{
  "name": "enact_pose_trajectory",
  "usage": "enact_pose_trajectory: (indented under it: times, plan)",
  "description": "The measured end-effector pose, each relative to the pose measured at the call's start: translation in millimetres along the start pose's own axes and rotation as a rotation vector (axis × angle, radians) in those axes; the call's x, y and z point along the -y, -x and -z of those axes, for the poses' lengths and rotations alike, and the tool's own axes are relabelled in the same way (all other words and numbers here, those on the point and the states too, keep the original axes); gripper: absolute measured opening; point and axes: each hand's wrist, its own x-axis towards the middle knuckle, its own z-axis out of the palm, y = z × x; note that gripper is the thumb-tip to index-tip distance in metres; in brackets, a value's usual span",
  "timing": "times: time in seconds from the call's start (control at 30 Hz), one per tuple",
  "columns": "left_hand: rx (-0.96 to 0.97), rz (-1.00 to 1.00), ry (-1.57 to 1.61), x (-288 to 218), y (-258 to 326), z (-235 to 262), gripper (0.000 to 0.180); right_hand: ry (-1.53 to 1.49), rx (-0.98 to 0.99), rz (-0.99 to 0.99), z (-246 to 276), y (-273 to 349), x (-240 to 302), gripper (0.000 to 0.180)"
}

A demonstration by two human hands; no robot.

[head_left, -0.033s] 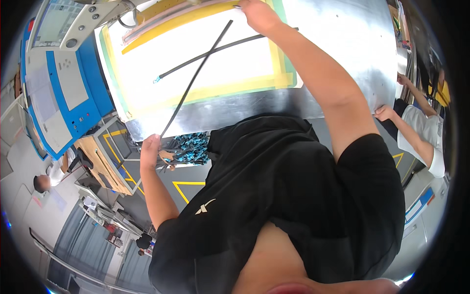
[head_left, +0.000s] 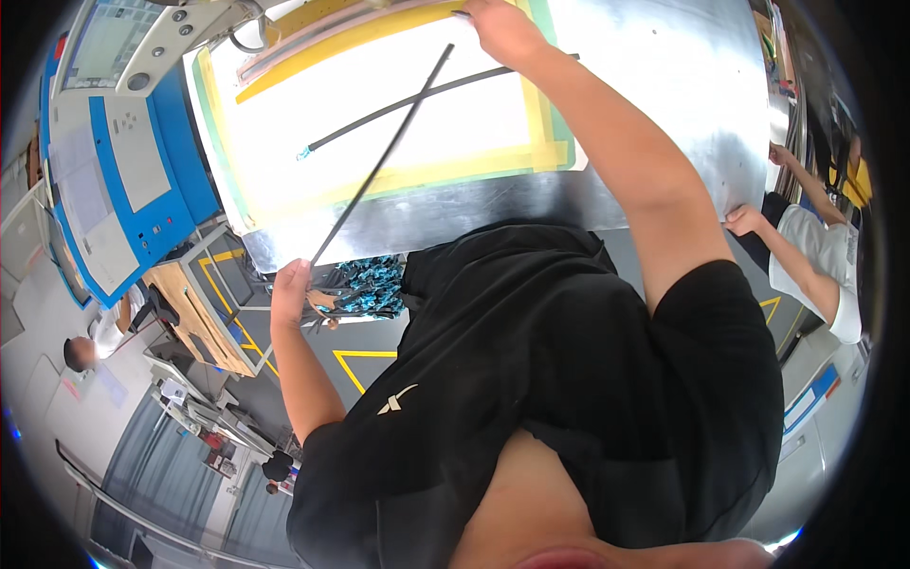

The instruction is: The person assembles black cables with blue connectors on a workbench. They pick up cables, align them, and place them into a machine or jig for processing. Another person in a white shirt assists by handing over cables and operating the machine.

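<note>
My left hand pinches the lower end of a thin black cable at the near left edge of the metal table. That cable slants up to the right, crossing over a second black cable in the picture. The second one has a light-blue tip at its left end and lies on the bright white taped area. At the far edge my right hand is closed, a small dark thing at its fingertips beside a yellow strip. I cannot make that thing out.
Yellow and green tape borders the white area on the metal table. A blue and white machine stands at the left. Below the table edge hangs a bunch of blue-tipped cables. A person in white touches the table's right side.
The held cable's free end has dipped slightly down and to the right. Both hands are almost where they were.
</note>
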Motion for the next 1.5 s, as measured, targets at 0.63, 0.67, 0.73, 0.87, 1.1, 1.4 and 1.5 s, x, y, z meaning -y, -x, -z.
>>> enact_pose_trajectory:
  times: [0.63, 0.67, 0.73, 0.87, 1.1, 1.4, 1.5]
  plan:
    - [-0.155, -0.363, -0.262, -70.4, -110.4, -34.3, 0.027, 0.124, 0.443, 0.202, 73.5, 135.9, 7.1, 0.016]
    - [-0.235, -0.476, -0.358, -83.1, -116.8, -43.1, 0.030, 0.123, 0.449, 0.157, 84.0, 143.7, 0.6, 0.016]
    - [-0.399, -0.559, -0.428, -103.3, -128.8, -59.0, 0.036, 0.119, 0.462, 0.069, 105.1, 156.0, -10.9, 0.016]
    - [-0.449, -0.647, -0.525, -124.5, -152.5, -75.4, 0.033, 0.170, 0.475, -0.092, 130.5, 171.5, -24.4, 0.016]
    - [-0.344, -0.601, -0.673, -116.4, -181.0, -53.9, 0.019, 0.121, 0.325, -0.179, 135.7, 173.5, -15.8, 0.018]
    - [-0.192, -0.493, -0.447, -150.5, -166.3, -43.5, 0.015, 0.080, 0.273, -0.009, 92.0, 143.3, 21.8, 0.013]
    - [-0.126, -0.458, -0.421, -162.9, -163.6, -49.3, 0.016, 0.060, 0.318, 0.056, 83.2, 133.3, 31.4, 0.012]
